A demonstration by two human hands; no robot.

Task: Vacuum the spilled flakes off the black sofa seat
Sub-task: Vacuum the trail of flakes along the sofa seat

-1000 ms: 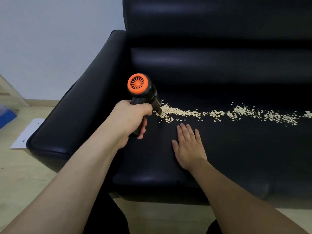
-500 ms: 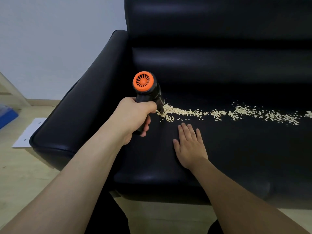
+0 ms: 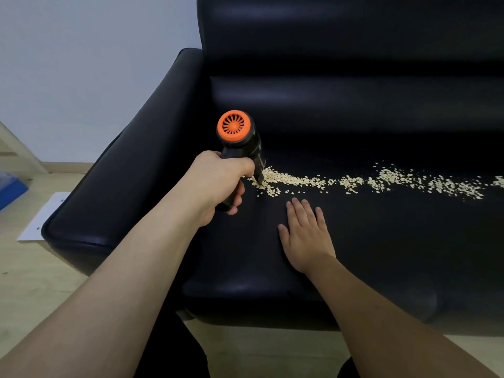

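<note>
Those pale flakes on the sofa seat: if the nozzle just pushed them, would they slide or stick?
The flakes look thin, dry and loose, so probably very light. On the smooth sofa seat they would likely slide and scatter. They may crumble if pressed.

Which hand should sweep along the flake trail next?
Left hand: it grips the black handheld vacuum with orange cap, nozzle at the pale flake trail. Right hand rests flat on the black sofa seat.
</note>
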